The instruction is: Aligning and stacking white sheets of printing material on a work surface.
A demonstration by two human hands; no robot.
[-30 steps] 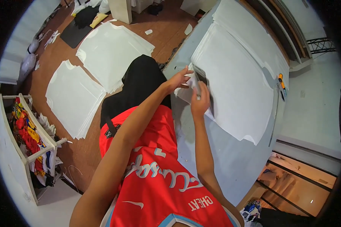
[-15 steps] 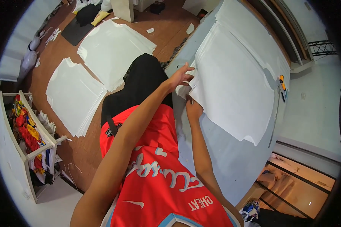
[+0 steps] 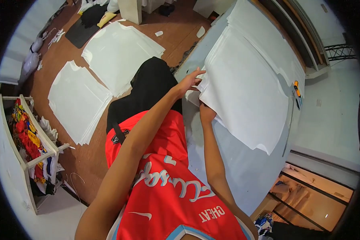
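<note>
A stack of white cut sheets [image 3: 244,88], shaped like garment panels, lies on the pale blue table [image 3: 236,172]. My left hand [image 3: 189,83] is at the stack's left edge, fingers apart, fingertips touching the sheets' lifted edge. Just below it, my right hand [image 3: 207,114] is closed at the stack's near left corner. The sheets' corner covers its fingertips. Something small and dark shows at those fingers, too hidden to name.
A second row of white panels [image 3: 264,38] lies along the table's far side. An orange-and-black cutter [image 3: 297,90] is at the right edge. Two piles of white panels, one left [image 3: 74,102] and one farther back [image 3: 116,52], cover the brown floor. A wooden frame [image 3: 40,160] holds colourful cloth.
My right hand has moved slightly up and right, farther under the corner of the sheets. The corner is lifted a little more, with loose layers showing. My left hand has hardly moved.
</note>
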